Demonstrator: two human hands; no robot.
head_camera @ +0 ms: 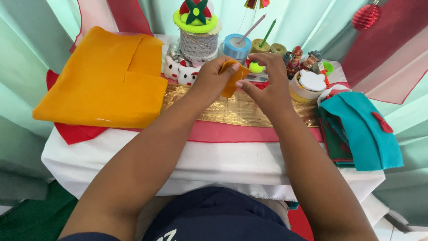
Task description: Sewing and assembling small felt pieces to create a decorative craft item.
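Observation:
A small folded piece of orange felt (232,79) is held above the gold cloth (249,111) in the middle of the table. My left hand (214,78) pinches its left side with the fingers curled over the top edge. My right hand (265,82) grips its right side, thumb and fingertips pressed on the felt. Both forearms reach forward from the lower edge of the view.
A big folded orange felt sheet (107,80) lies at the left over red felt. Teal and green felt pieces (361,129) lie at the right. Behind the hands stand ribbon spools (236,47), a lace-wrapped jar (198,42), small white figurines (178,71) and a tape roll (305,89). The white tablecloth (214,165) hangs at the front.

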